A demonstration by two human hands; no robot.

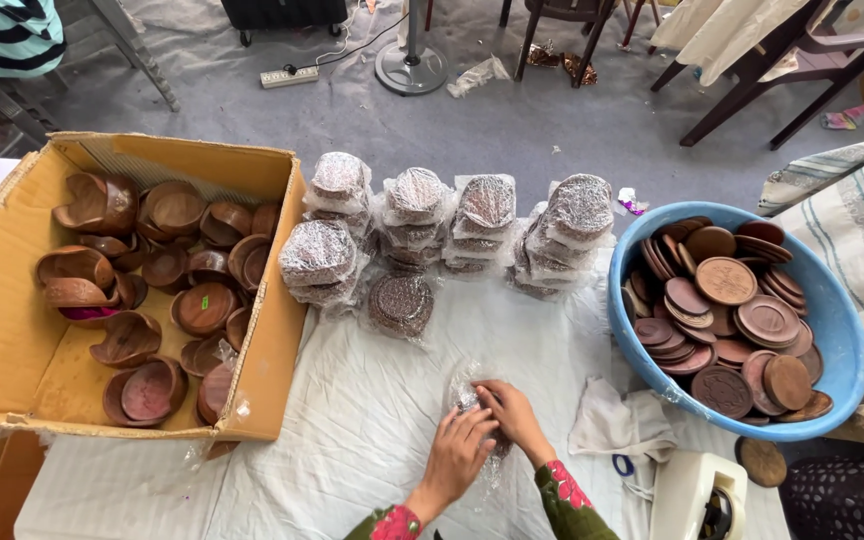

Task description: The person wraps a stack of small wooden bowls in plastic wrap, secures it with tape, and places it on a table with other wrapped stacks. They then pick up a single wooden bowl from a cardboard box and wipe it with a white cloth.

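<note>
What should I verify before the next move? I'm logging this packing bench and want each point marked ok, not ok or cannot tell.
1. Both hands on the work: left hand and right hand meet on the clear plastic bag: ok.
2. Bag's contents: hidden by the hands: cannot tell.
3. Wrapped stacks standing in a row behind: ok.
4. Blue basin stocked with wooden discs: ok.
5. Tape dispenser close by the right hand: ok.
6. Cardboard box holding wooden bowls: ok.
</note>
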